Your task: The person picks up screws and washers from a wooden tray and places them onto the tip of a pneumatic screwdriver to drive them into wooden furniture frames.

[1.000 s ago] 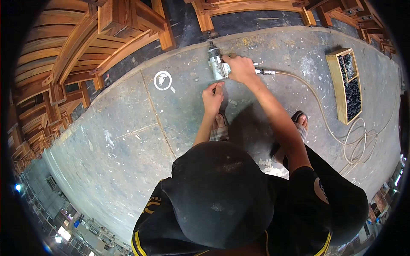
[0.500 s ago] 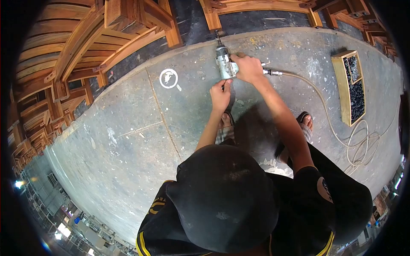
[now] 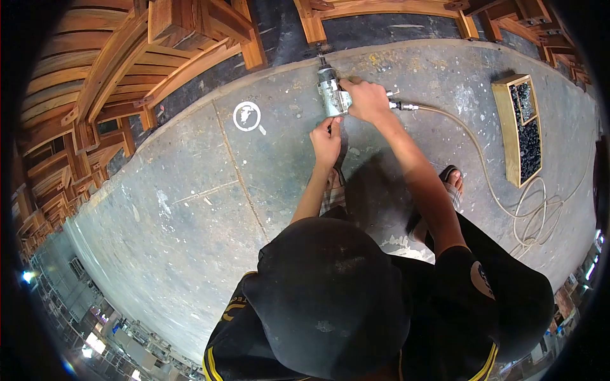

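My right hand (image 3: 370, 100) is wrapped around the grip of a silver air impact driver (image 3: 330, 93). The driver's nose carries a thin bit (image 3: 321, 58) that points away from me, toward the foot of a wooden leg. At the driver's rear end, my left hand (image 3: 326, 145) is closed with thumb and fingers pressed against the housing. A small dark part shows between those fingers, too small to name. From the base of the grip, a clear air hose (image 3: 448, 114) runs off to the right.
Slatted wooden furniture (image 3: 105, 70) stands at the upper left, with more wooden frames (image 3: 394, 9) along the top. A divided wooden box (image 3: 510, 136) of dark screws lies right on the grey floor (image 3: 190, 254). Hose coils (image 3: 540, 213) lie below it. My sandalled foot (image 3: 453, 181) is nearby.
The whole view has shifted slightly, so floor, furniture and hands all appear a little further left. Both hands keep the same hold on the driver.
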`<state>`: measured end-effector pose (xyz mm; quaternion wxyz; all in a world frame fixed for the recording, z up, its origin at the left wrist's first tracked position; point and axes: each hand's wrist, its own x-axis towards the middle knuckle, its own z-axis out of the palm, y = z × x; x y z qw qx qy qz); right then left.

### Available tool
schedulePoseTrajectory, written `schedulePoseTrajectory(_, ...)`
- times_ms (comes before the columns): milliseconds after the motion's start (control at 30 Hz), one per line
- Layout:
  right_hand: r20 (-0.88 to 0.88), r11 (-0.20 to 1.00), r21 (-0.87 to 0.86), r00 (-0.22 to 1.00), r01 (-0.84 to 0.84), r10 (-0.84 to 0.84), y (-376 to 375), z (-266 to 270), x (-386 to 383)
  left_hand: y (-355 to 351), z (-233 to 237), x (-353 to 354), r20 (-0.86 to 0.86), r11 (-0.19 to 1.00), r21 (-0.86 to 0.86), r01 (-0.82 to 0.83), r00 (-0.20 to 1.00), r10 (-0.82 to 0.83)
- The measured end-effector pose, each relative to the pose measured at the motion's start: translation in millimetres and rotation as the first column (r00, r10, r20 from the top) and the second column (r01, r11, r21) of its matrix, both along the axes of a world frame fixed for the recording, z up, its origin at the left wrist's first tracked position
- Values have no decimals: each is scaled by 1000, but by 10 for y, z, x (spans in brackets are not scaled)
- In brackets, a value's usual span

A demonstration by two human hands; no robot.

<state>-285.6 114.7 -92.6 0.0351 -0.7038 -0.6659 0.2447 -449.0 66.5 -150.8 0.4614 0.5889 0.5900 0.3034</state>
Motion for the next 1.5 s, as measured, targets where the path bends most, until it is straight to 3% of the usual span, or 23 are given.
schedulePoseTrajectory(333,-1,1000,10,1000,3,-3,3,-39,6,-1,52,36,25,1000,2,-27,999,27)
schedulePoseTrajectory(433,-5,999,48,1000,-7,7,12,-49,15,7,83,47,-35,999,43,-13,999,14)
schedulePoseTrajectory(733,-2,1000,13,1000,10,-10,9,-20,6,13,12,-24,28,1000,29,-6,1000,5)
schedulePoseTrajectory(800,4,999,33,1000,-11,11,-7,-24,6,-32,62,-197,102,982,-156,106,991,-90)
schedulePoseTrajectory(833,8,999,41,1000,-8,8,-16,-25,13,-40,176,-297,106,983,-148,108,990,-93)
schedulePoseTrajectory(867,11,999,54,1000,-10,9,-40,-37,16,-49,352,-419,340,894,-438,89,937,74)
schedulePoseTrajectory(900,10,998,64,1000,-12,12,-73,-41,2,-63,478,-534,484,716,-683,143,823,298)
schedulePoseTrajectory(933,5,998,62,1000,-6,5,-88,-37,-4,-65,525,-624,480,718,-681,141,826,293)
schedulePoseTrajectory(1000,-6,998,62,1000,3,-3,-136,-35,-13,-11,587,-757,581,682,-714,160,678,450)
schedulePoseTrajectory(1133,-27,998,58,999,33,-32,-381,42,-27,342,632,-815,660,707,-685,174,560,501)
schedulePoseTrajectory(1233,-79,988,122,994,90,-80,-570,133,-71,661,726,-723,667,795,-590,138,638,385)
schedulePoseTrajectory(1333,-147,975,135,976,179,-159,-665,321,-73,919,777,-601,744,840,-505,200,594,306)
schedulePoseTrajectory(1433,-191,968,208,976,140,-101,-713,594,23,1164,878,-459,810,857,-422,295,548,209)
schedulePoseTrajectory(1500,-175,960,254,981,121,-77,-716,806,82,1302,1025,-353,697,803,-536,260,673,248)
